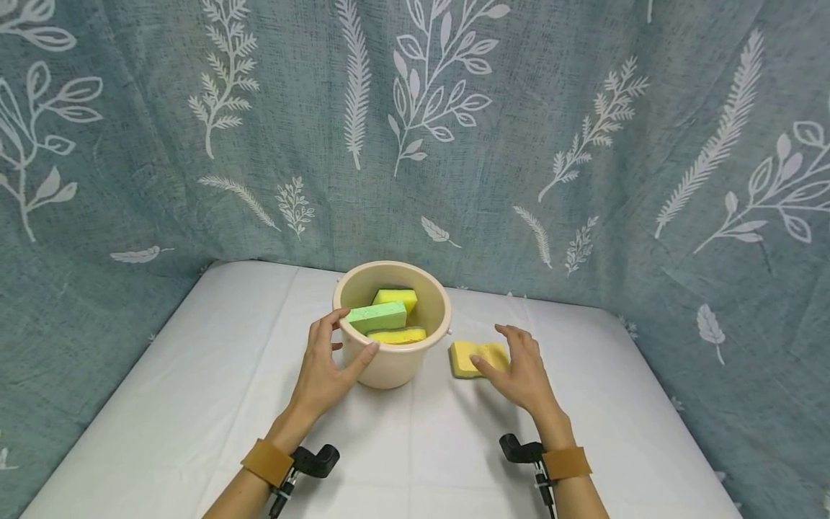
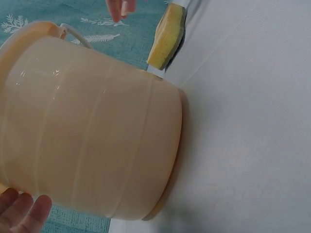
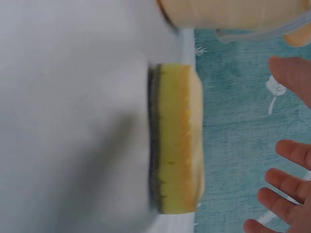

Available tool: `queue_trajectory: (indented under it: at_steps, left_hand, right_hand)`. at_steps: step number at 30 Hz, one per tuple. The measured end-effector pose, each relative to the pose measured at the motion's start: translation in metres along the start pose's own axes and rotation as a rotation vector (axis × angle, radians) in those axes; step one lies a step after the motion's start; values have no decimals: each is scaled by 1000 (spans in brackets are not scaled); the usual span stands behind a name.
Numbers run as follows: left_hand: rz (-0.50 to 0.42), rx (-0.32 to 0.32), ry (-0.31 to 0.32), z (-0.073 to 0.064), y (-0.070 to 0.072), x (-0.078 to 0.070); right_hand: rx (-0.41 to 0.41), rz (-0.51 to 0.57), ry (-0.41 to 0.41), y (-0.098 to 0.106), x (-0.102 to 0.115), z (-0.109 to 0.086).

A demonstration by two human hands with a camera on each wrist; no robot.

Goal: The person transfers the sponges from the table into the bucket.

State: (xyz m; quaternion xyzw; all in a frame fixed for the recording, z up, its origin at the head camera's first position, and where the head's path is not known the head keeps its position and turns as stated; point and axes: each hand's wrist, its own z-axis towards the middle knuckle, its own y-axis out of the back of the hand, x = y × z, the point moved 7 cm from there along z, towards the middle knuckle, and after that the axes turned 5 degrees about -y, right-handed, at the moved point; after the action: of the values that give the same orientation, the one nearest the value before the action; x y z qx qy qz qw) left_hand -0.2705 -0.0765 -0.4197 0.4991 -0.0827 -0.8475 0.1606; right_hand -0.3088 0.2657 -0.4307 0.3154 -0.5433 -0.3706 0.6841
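Note:
My left hand [image 1: 332, 367] holds the side of a cream bucket [image 1: 387, 369], its thumb at the front of the rim and its fingers spread round the left side. In the left wrist view its fingertips [image 2: 36, 213] lie along the bucket wall. Inside the bucket are a green sponge [image 1: 377, 317] and two yellow sponges, one behind it [image 1: 397, 295] and one in front [image 1: 397, 336]. Above the table, my right hand [image 1: 521, 369] hovers with fingers apart, holding nothing. Under its thumb side lies a yellow sponge [image 3: 177, 141] with a dark grey bottom layer.
A white cloth covers the table [image 1: 415, 461]. Blue-green fabric [image 1: 480, 180] with white leaf prints hangs behind and along both sides. The bucket has a thin handle [image 3: 265, 34] on its right side. Each wrist wears a brown band [image 1: 267, 462] with a small black camera [image 1: 316, 460].

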Motion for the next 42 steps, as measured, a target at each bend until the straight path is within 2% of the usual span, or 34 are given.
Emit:
queue_trajectory:
  at_steps: [4,16,32,42]
  left_hand:
    - [3,-3,-3,0,0,-1]
    - [5,-1,-1,-1,0,-2]
    - [8,-4,-2,-2,-1,-2]
    - [7,-5,0,-3,-1,-1]
  right_hand:
    - [56,-7,-48,-10,-10,1]
    - [161,-25,-99,-35,-29,2]
    - [157,-53,-122,-45,-37,3]
    - [70,-71,-104,-52,-37,3]
